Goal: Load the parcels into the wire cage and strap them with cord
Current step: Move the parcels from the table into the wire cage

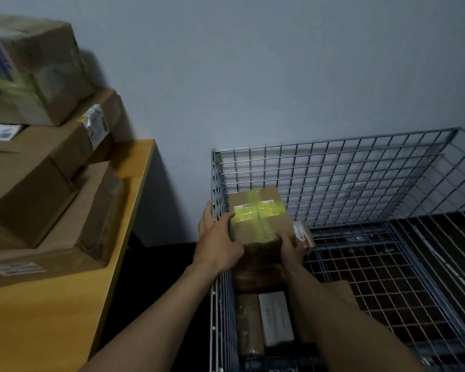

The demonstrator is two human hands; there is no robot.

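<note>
A brown cardboard parcel crossed with yellow-green tape sits in the far left corner of the wire cage. My left hand holds its left side, thumb on the top edge, right at the cage's left wall. My right hand grips its near right corner. Below my arms lie more parcels inside the cage: a brown one and a white one. A small box with a red and white label stands just right of the taped parcel.
A yellow wooden table on the left carries a stack of several cardboard parcels. A grey wall rises behind. The cage's right half shows bare wire floor over a dark ground.
</note>
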